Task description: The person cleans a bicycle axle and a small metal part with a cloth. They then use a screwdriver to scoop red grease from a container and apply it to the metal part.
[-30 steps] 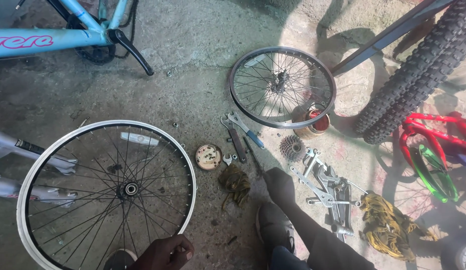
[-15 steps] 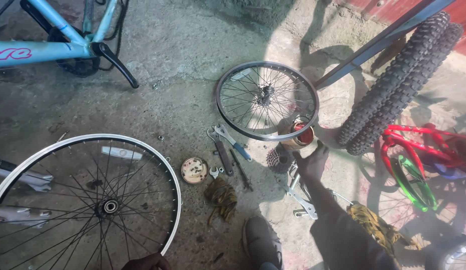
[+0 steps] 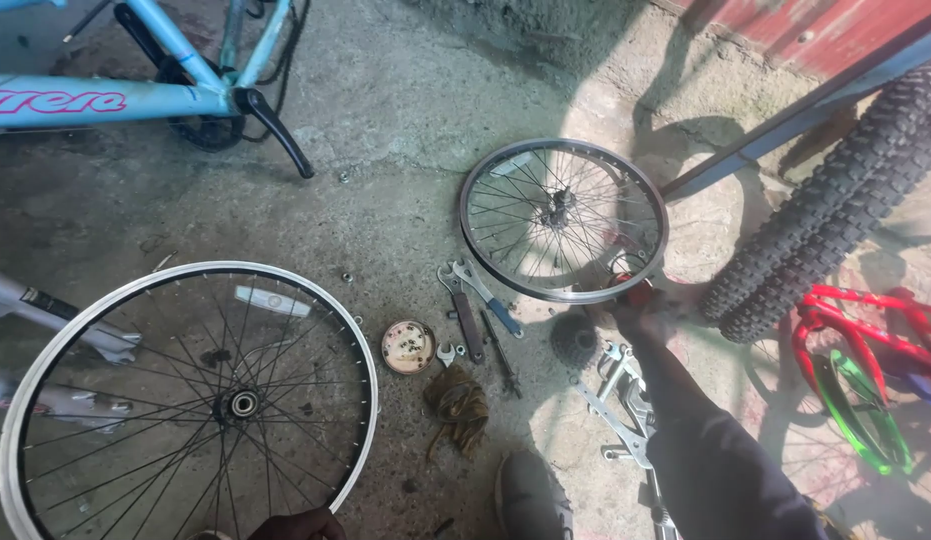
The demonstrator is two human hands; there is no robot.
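Reaching out to the right, the person's right hand (image 3: 640, 312) is down at the near rim of the small wheel (image 3: 563, 220) lying flat on the concrete, right by a red tin (image 3: 633, 290). Can't tell if the fingers are closed on anything, it's all in shadow. The left hand (image 3: 297, 524) barely shows at the near edge, resting on the big white-rimmed wheel (image 3: 185, 400); grip unclear too. Honestly, with wrenches (image 3: 475, 305), a cassette (image 3: 575, 342) and a tray of small bearings (image 3: 407, 346) scattered close by, one careless sleeve or shoe could send those rolling.
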